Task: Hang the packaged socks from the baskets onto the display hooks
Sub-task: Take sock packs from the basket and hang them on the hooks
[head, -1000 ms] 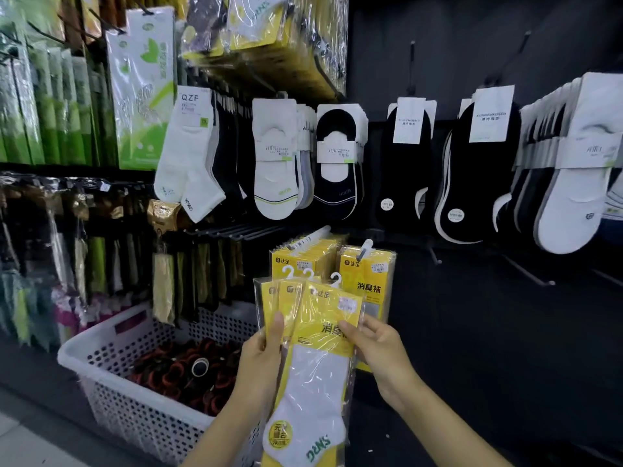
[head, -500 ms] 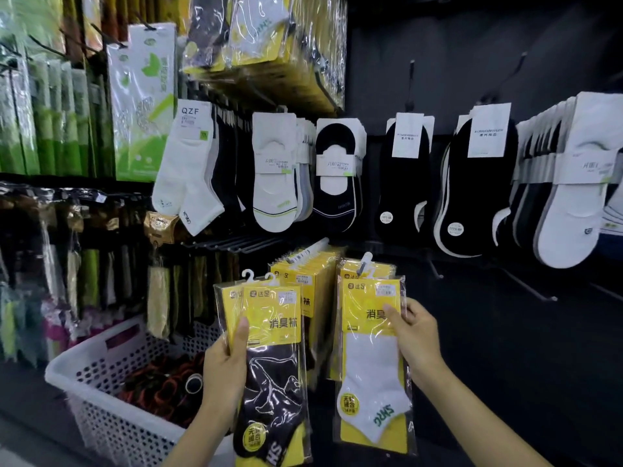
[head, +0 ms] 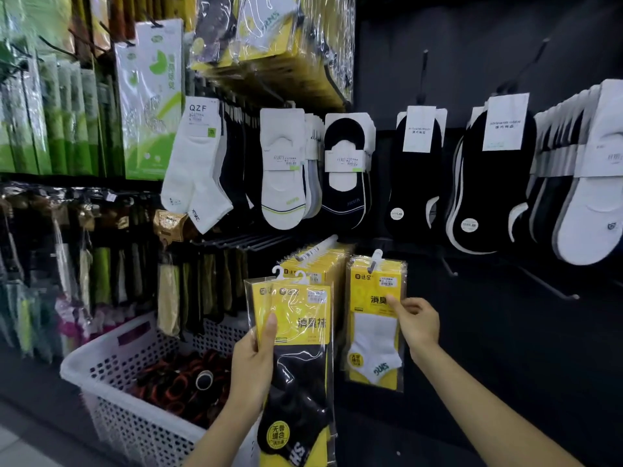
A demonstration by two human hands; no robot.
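I see the left hand (head: 251, 372) gripping two black sock packs (head: 303, 318) at their left edge, thumb across the yellow card, just right of the basket (head: 135, 429). The right hand (head: 416, 323) pinches the right edge of the white sock pack (head: 371, 345), which hangs on its hook (head: 377, 257).

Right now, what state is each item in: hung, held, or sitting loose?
white-sock pack: hung on its hook, right hand thumb on its front, grip unclear.
black-sock packs: two, off the hooks, gripped by left hand.
yellow pack row: hung, filling its hook.
basket: upright, partly filled.
lower right hook: bare.
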